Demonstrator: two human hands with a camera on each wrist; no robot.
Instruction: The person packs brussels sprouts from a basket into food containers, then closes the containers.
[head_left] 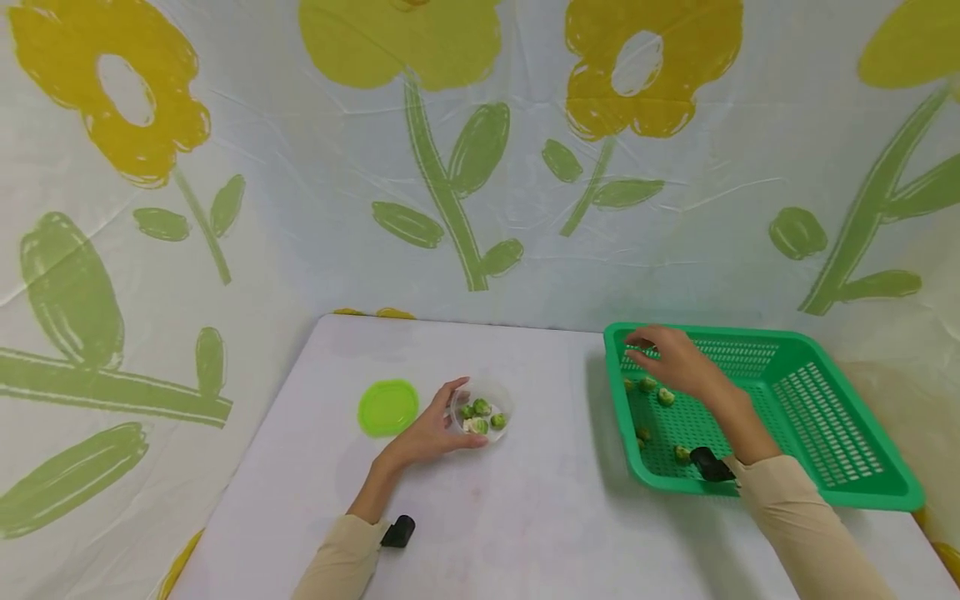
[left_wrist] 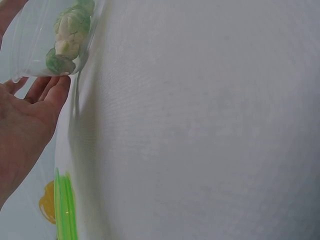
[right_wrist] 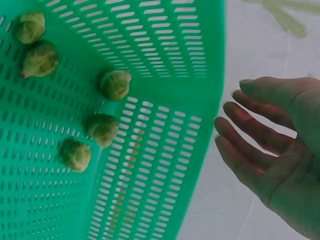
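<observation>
My left hand [head_left: 427, 433] holds a clear round plastic container [head_left: 491, 388], fingers on its far side and thumb on its near side. Several Brussels sprouts [head_left: 482, 407] lie inside it; one shows its pale cut base. In the left wrist view the fingertips touch the container's wall [left_wrist: 37, 45]. Over the left side of a green plastic basket [head_left: 618, 417] hovers my right hand [head_left: 678, 362]. Its fingers are loosely bent, with nothing between them, in the right wrist view. More Brussels sprouts [right_wrist: 75, 155] sit on the basket's floor, apart from that hand.
A bright green lid [head_left: 387, 408] lies on the white table [head_left: 540, 517], left of the container. The basket's high slotted walls [right_wrist: 150, 165] stand at the table's right. Behind the table and at the left hangs a flower-printed cloth [head_left: 300, 208].
</observation>
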